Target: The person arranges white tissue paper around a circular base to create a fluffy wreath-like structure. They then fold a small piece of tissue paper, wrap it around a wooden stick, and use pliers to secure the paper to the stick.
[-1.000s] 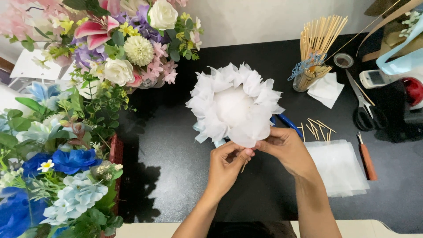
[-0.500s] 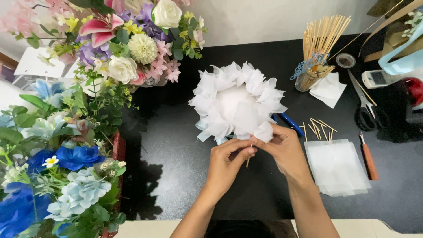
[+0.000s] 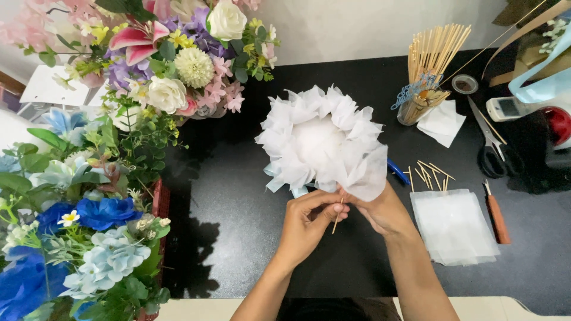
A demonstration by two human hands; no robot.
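since a second ago both hands have closed together under the white paper flower (image 3: 321,142): left hand (image 3: 306,223) now pinches a thin wooden stick (image 3: 337,219), right hand (image 3: 383,211) grips a translucent sheet at the flower's rim, so another petal looks underway.

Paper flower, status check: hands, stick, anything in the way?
Left hand and right hand both pinch wooden stick under white paper flower. Loose sticks lie to the right, apart.
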